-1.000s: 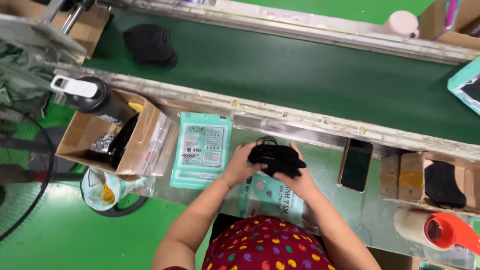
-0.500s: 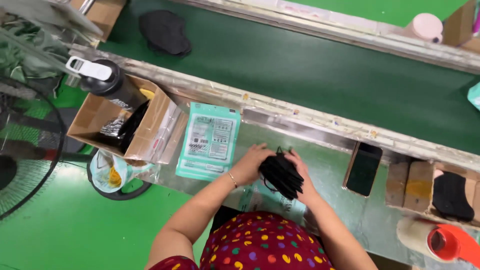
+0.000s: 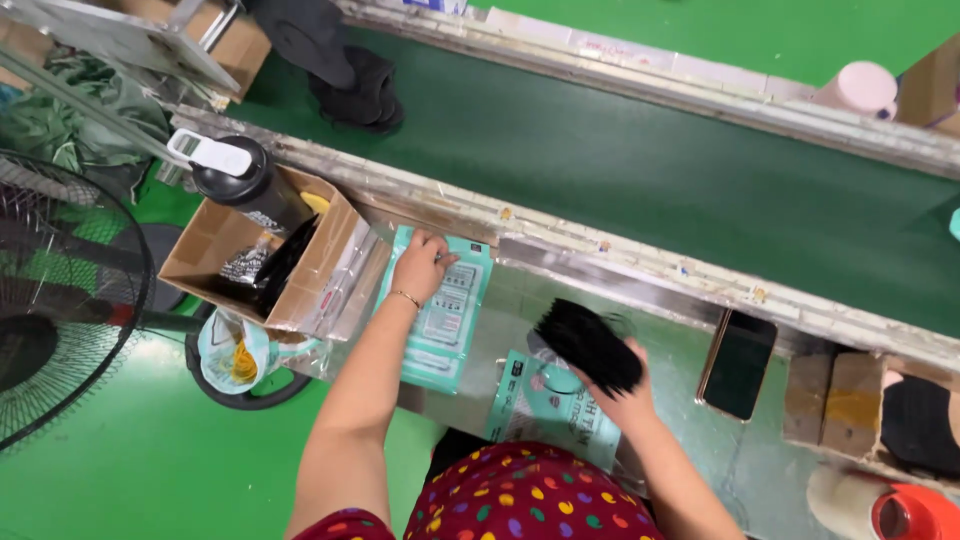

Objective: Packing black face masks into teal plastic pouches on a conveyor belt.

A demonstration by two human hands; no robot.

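Steel bench (image 3: 640, 330) beside green conveyor (image 3: 640, 170)

A teal pouch stack (image 3: 445, 310) is lying beside a cardboard box (image 3: 265, 250); another teal pouch (image 3: 555, 410) is sitting near a dark-screened phone (image 3: 738, 364).

Head view, steeply down, close overhead

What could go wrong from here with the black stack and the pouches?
The right hand alone grips the black stack, held over the bench, so pieces might slip or fan out. The left hand rests on the teal pouches near the bench edge; lifting one could drag others off.
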